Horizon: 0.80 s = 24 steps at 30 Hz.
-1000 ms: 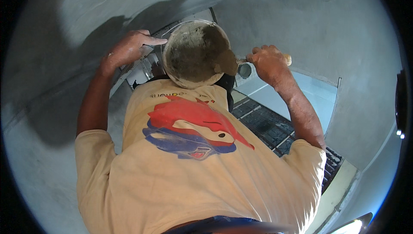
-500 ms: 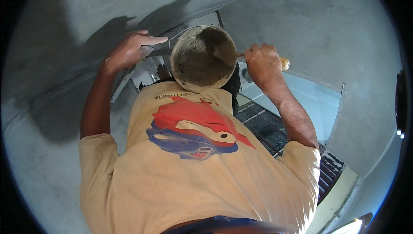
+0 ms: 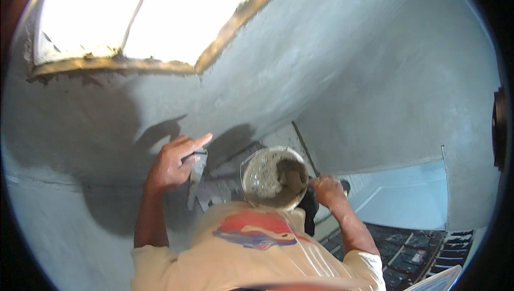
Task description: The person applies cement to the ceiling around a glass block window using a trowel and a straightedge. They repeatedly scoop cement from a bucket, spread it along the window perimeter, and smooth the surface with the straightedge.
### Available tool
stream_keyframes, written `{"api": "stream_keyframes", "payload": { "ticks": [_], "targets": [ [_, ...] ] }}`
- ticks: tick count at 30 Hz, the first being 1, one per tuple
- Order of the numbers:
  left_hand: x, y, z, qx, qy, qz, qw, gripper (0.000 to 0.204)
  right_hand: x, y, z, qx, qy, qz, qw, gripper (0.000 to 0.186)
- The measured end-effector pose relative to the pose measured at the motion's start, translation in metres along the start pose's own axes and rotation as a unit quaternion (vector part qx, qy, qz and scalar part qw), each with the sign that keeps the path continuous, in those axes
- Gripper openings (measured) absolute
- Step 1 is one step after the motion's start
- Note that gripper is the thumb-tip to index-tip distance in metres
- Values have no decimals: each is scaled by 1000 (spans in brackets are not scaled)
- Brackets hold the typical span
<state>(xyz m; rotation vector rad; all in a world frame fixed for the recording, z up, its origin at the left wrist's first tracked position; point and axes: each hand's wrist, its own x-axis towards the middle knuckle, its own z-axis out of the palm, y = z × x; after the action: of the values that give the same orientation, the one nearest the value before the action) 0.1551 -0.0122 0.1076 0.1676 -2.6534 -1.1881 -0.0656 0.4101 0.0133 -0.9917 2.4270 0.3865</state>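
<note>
A round bucket (image 3: 248, 181) of wet grey mortar stands in front of my body, its thin wire handle up on the left side. To its right, my right hand (image 3: 329, 191) is closed round the handle of a trowel (image 3: 292, 180), whose blade dips into the mortar. Left of the bucket, my left hand (image 3: 172, 163) is raised near the wall, index finger stretched out. Its other fingers are wrapped round the handle of a flat plastering float (image 3: 197, 177), seen nearly edge-on and smeared with grey.
Grey plastered walls (image 3: 369, 93) meet in a corner ahead. A bright window opening (image 3: 115, 65) with a rough yellowish edge is at upper left. Low on the right are a pale blue panel (image 3: 407, 197) and a dark slatted surface (image 3: 399, 251) far below.
My view has tilted up, bringing the window in and shifting the bucket and both hands lower in the picture. The trowel blade now shows more plainly against the mortar.
</note>
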Motion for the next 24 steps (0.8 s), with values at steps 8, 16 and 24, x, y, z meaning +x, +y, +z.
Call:
{"api": "stream_keyframes", "payload": {
  "ticks": [8,16,24],
  "targets": [
    [26,54,-32,20,142,67,987,64,12,5,18,19,-71,10,997,26],
    [46,114,-80,30,307,145,940,51,15,12,11,128,129,-11,983,29],
    [84,185,-129,-130,316,197,919,49,22,-30,-119,383,267,-89,880,32]
  ]
}}
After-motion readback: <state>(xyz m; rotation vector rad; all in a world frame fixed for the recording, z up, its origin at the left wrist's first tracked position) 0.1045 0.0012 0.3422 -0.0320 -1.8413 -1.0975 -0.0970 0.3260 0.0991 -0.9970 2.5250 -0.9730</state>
